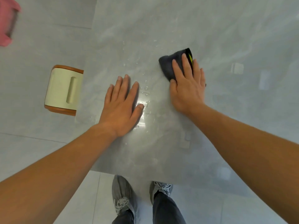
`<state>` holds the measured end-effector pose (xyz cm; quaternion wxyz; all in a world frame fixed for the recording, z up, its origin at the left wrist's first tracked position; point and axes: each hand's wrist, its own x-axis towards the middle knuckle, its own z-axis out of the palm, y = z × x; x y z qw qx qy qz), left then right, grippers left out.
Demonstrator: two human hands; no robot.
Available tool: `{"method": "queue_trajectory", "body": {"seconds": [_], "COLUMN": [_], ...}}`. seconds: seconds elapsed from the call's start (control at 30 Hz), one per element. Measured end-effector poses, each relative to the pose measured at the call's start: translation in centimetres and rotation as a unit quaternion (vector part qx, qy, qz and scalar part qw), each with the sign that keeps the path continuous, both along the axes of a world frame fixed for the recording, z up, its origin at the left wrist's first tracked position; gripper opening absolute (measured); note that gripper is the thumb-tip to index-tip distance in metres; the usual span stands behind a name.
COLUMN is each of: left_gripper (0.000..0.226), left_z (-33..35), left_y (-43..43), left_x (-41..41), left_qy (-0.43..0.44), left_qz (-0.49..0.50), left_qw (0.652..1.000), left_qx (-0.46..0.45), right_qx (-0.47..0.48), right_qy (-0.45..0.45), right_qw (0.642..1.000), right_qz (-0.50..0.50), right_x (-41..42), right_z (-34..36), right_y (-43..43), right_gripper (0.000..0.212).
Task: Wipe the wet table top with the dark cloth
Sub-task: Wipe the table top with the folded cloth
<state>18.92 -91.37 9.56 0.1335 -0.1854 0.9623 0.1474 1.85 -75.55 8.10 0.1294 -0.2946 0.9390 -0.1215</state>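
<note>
The grey glossy table top (pixel 161 143) fills the middle of the view. Water drops (pixel 145 88) lie on it between and beyond my hands. A dark cloth (pixel 168 65) with a yellow strip lies on the table at the upper right. My right hand (pixel 187 84) presses flat on the cloth with straight fingers, and the cloth sticks out to the left and beyond the fingertips. My left hand (pixel 121 104) rests flat on the bare table, fingers spread, a short way left of the right hand.
A cream stool with a brown rim and a handle slot (pixel 63 90) stands on the floor just left of the table edge. Something pink (pixel 7 21) is at the far upper left. My feet in grey shoes (pixel 123 196) stand below the table's near edge.
</note>
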Motion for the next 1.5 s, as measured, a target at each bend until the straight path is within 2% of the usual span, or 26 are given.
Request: {"method": "queue_trajectory", "body": {"seconds": [0.07,0.2,0.33,0.4,0.47,0.57,0.63,0.73,0.8,0.87,0.97,1.03,1.1,1.23,1.3,1.37,1.5], "left_gripper": [0.071,0.072,0.07,0.069,0.066,0.053,0.05,0.06,0.066,0.069,0.071,0.072,0.074,0.077,0.078,0.077,0.076], "left_z": [-0.1,-0.4,-0.5,-0.4,0.0,0.7,0.9,0.7,0.5,0.0,-0.6,-1.0,-1.3,-1.4,-1.4,-1.4,-1.8], "left_y": [-0.1,0.3,0.1,0.3,0.3,-0.7,-2.1,-4.9,-6.8,-8.4,-10.0,-10.7,-11.1,-11.3,-11.4,-11.5,-11.5], "left_x": [-0.7,-0.9,-0.9,-0.9,-1.2,-2.4,-3.9,-7.2,-9.5,-11.6,-14.1,-15.2,-15.6,-15.8,-15.9,-15.9,-15.7], "left_qy": [-0.02,-0.032,-0.026,-0.025,-0.014,0.034,0.062,0.072,0.062,0.049,0.043,0.034,0.012,0.005,0.01,0.018,0.037], "left_qz": [0.0,0.003,0.005,0.007,0.019,0.023,0.014,-0.001,-0.013,-0.032,-0.055,-0.053,-0.052,-0.049,-0.049,-0.052,-0.05], "left_qw": [1.0,0.999,0.999,0.999,0.999,0.998,0.996,0.996,0.997,0.998,0.998,0.998,0.999,0.999,0.998,0.998,0.998], "left_qx": [0.009,0.022,0.027,0.029,0.035,0.053,0.056,0.046,0.031,0.022,0.003,0.003,0.01,0.02,0.029,0.03,0.019], "right_qx": [0.003,0.004,-0.009,-0.011,-0.014,-0.01,-0.011,0.002,-0.001,0.003,-0.006,-0.008,-0.004,0.019,0.023,0.02,0.001], "right_qy": [0.01,0.025,0.024,0.027,0.016,0.017,0.028,0.025,0.02,0.019,0.02,0.023,0.027,0.024,0.016,0.021,0.016], "right_qw": [1.0,0.993,0.987,0.992,0.999,1.0,0.999,0.993,0.989,0.992,0.999,0.996,0.996,0.999,0.997,0.999,0.995], "right_qz": [0.009,0.112,0.156,0.12,0.038,-0.02,0.021,0.118,0.149,0.121,-0.025,-0.087,-0.083,0.04,0.072,0.044,-0.102], "right_x": [1.1,4.2,2.5,-0.5,-3.2,-3.3,-1.2,1.2,-0.2,-2.9,-7.7,-8.9,-7.6,-2.7,-3.6,-6.5,-12.9], "right_z": [0.0,0.1,0.1,0.0,0.0,-0.1,0.0,0.2,0.4,0.3,0.1,-0.1,0.0,0.9,1.1,1.0,0.4], "right_y": [0.2,3.5,3.6,1.5,-1.3,-3.7,-2.9,-0.4,0.0,-1.2,-4.9,-7.1,-7.5,-4.1,-3.2,-4.7,-10.5], "right_gripper": [0.057,0.055,0.053,0.054,0.056,0.056,0.056,0.054,0.054,0.054,0.055,0.057,0.058,0.056,0.055,0.057,0.058]}}
